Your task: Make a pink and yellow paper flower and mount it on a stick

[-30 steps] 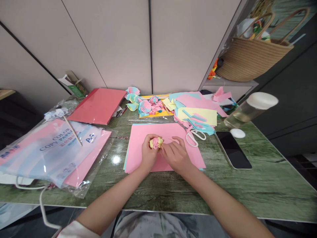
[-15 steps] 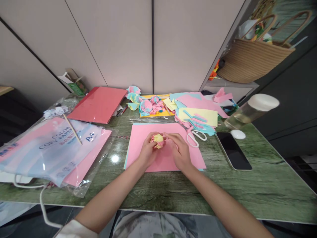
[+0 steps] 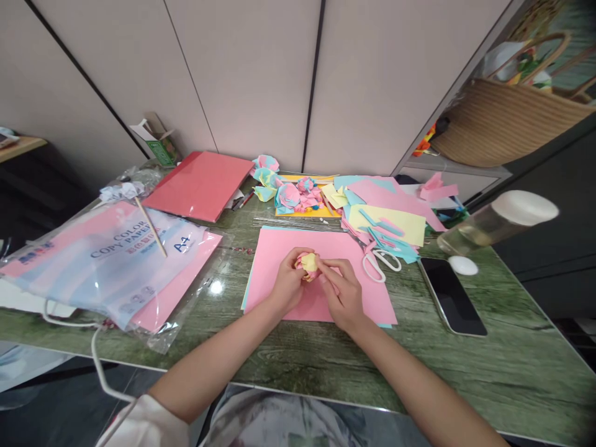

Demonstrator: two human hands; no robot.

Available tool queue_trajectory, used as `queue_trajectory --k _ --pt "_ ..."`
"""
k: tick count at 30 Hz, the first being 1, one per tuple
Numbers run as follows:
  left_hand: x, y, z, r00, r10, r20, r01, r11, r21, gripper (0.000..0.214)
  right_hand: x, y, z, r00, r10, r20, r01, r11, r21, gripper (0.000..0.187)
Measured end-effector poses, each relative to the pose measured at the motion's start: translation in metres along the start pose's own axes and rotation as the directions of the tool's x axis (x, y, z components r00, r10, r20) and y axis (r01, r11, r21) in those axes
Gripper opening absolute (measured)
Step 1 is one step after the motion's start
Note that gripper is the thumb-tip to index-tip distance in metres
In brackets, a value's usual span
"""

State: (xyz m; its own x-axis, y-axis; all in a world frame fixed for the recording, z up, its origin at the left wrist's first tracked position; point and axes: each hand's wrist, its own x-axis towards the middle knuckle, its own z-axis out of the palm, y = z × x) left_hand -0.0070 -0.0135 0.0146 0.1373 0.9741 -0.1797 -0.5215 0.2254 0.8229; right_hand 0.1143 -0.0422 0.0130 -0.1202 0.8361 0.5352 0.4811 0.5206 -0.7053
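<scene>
A small yellow and pink paper flower [image 3: 308,263] sits in my left hand [image 3: 289,282], whose fingers and thumb are wrapped round its left side. The yellow part faces up, with pink petals around it. From the right, my right hand [image 3: 343,292] has its index finger and thumb closed at the flower's edge, touching the petals. Both hands are above a stack of pink paper [image 3: 372,304], with blue sheets showing at its edges. White-handled scissors [image 3: 382,266] lie at the stack's right corner, their blades partly over coloured scraps.
Behind the stack lie finished paper flowers [image 3: 266,180], thin wires [image 3: 298,221] and paper scraps [image 3: 391,220]. To the left are a red folder [image 3: 198,186] and a plastic copy paper pack [image 3: 116,267]. A phone [image 3: 452,298] and a bottle [image 3: 493,220] stand on the right.
The view has shifted, so the table's things appear further right. My right index finger has come in from beside the flower to touch its edge. My left hand keeps its hold.
</scene>
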Motion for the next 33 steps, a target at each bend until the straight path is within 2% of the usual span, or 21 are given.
queue_trajectory --k 3,7,8,11,13,15,17,20,23,28,33 --pt "0.003 0.002 -0.002 1.000 0.004 -0.004 -0.004 0.998 0.060 0.041 0.007 0.003 -0.003 0.998 0.056 0.040 -0.057 0.998 0.026 0.033" --pt "0.010 0.008 -0.007 0.998 -0.053 0.037 0.044 0.974 0.222 0.035 0.020 0.013 -0.009 0.958 0.276 0.076 -0.285 0.944 0.167 0.028" --pt "0.011 0.010 -0.008 0.995 -0.080 0.063 0.059 0.959 0.276 0.034 0.022 0.016 -0.010 0.945 0.305 0.116 -0.323 0.925 0.198 0.029" --pt "0.014 0.015 -0.013 0.977 -0.124 0.173 0.043 0.911 0.411 0.030 0.025 0.023 -0.011 0.915 0.299 0.270 -0.367 0.895 0.254 0.034" --pt "0.014 0.017 -0.016 0.968 -0.142 0.208 0.038 0.898 0.438 0.028 0.025 0.026 -0.011 0.903 0.273 0.331 -0.359 0.903 0.236 0.031" --pt "0.013 0.020 -0.018 0.955 -0.204 0.215 0.111 0.918 0.381 0.031 0.025 0.027 -0.011 0.901 0.252 0.353 -0.338 0.918 0.208 0.026" --pt "0.012 0.023 -0.018 0.926 -0.300 0.228 0.244 0.939 0.244 0.037 0.025 0.027 -0.012 0.908 0.239 0.344 -0.318 0.927 0.197 0.023" --pt "0.013 0.029 -0.017 0.899 -0.380 0.218 0.391 0.920 -0.008 0.033 0.028 0.028 -0.013 0.930 0.240 0.278 -0.303 0.929 0.211 0.021" --pt "0.015 0.028 -0.014 0.887 -0.421 0.192 0.454 0.873 -0.181 0.027 0.030 0.028 -0.013 0.950 0.245 0.191 -0.288 0.925 0.246 0.017" --pt "0.012 0.018 -0.007 0.900 -0.401 0.169 0.435 0.841 -0.323 0.024 0.027 0.021 -0.009 0.963 0.218 0.156 -0.245 0.952 0.184 0.013" --pt "0.009 0.015 -0.009 0.954 -0.280 0.103 0.295 0.939 -0.176 0.024 0.023 0.010 -0.008 0.966 0.224 0.126 -0.239 0.964 0.119 0.036"
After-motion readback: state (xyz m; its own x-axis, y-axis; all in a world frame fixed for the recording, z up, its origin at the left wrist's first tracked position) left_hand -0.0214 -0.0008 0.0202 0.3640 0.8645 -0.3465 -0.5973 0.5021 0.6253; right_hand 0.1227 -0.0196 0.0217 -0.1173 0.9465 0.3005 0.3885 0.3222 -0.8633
